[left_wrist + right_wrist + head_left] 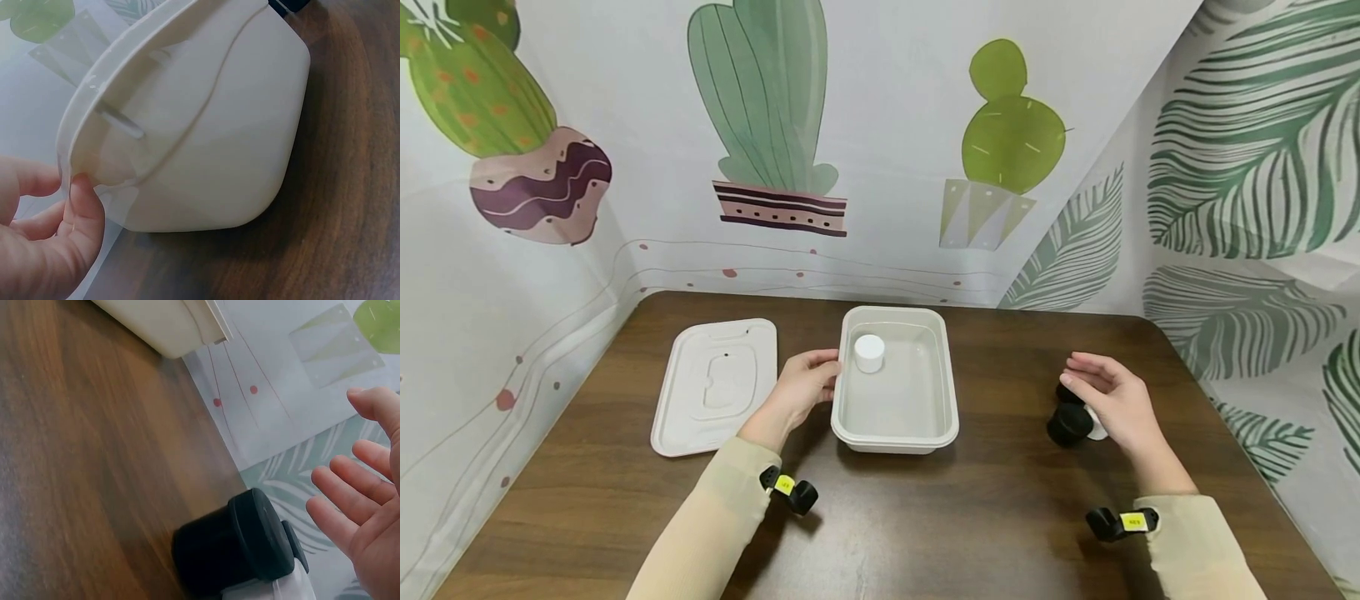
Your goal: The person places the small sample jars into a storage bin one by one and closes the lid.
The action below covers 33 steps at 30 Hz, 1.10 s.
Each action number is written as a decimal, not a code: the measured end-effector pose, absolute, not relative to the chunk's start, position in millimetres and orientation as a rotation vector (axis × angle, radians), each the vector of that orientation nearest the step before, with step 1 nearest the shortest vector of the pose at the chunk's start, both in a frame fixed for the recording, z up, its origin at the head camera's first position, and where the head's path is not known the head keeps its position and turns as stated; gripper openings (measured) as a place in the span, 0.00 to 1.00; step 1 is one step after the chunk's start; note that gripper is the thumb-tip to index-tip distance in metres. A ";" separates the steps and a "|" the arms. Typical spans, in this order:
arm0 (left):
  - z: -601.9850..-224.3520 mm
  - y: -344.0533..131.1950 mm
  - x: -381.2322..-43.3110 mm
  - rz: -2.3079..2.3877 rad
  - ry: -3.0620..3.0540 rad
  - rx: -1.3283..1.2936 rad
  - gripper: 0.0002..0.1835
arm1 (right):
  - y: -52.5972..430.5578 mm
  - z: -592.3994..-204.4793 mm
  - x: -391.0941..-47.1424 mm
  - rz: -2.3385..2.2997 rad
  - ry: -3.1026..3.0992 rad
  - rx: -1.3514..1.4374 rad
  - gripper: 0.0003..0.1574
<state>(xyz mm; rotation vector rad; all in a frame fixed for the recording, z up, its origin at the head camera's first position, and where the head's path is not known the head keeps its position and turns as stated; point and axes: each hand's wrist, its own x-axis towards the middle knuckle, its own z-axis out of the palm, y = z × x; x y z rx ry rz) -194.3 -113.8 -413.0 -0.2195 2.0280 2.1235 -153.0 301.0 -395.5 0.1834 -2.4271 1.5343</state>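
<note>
A cream plastic box [895, 392] with a deep rectangular basin stands in the middle of the table. My left hand [807, 383] pinches its left rim between thumb and fingers, as the left wrist view shows close up [56, 225]. Inside the box, toward the back left, is a small white round jar [869, 353]. On the right, my right hand [1112, 398] hovers over a group of small jars, its fingers loosely bent and holding nothing. In the right wrist view a black lidded jar [240, 544] stands below the fingers, with a white one partly hidden beside it.
A flat cream lid [718, 387] lies on the table left of the box. Behind the brown wooden table [910, 525] hangs a cloth [895, 167] printed with cacti and leaves. A small black camera sits on each wrist.
</note>
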 end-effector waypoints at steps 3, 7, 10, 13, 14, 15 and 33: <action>-412.6 -113.9 -194.3 2.121 2.031 -0.217 0.20 | 303.1 -395.6 -152.2 1.515 -2.432 0.147 0.23; -412.3 -114.0 -194.4 2.117 2.030 -0.214 0.20 | 306.5 -396.9 -151.6 1.477 -2.446 0.093 0.25; -412.6 -113.9 -194.3 2.119 2.028 -0.209 0.20 | 309.5 -398.4 -151.6 1.443 -2.467 0.060 0.26; -413.6 -113.9 -194.6 2.123 2.026 -0.202 0.20 | 312.4 -399.5 -151.2 1.415 -2.485 0.015 0.28; -413.9 -113.9 -194.6 2.124 2.025 -0.199 0.20 | 313.5 -399.8 -150.7 1.405 -2.491 0.001 0.28; -414.3 -113.9 -194.8 2.124 2.024 -0.196 0.20 | 314.4 -400.0 -150.1 1.394 -2.495 -0.009 0.28; -415.2 -115.8 -194.8 2.141 2.006 -0.200 0.21 | 332.0 -401.5 -138.3 1.238 -2.616 -0.097 0.34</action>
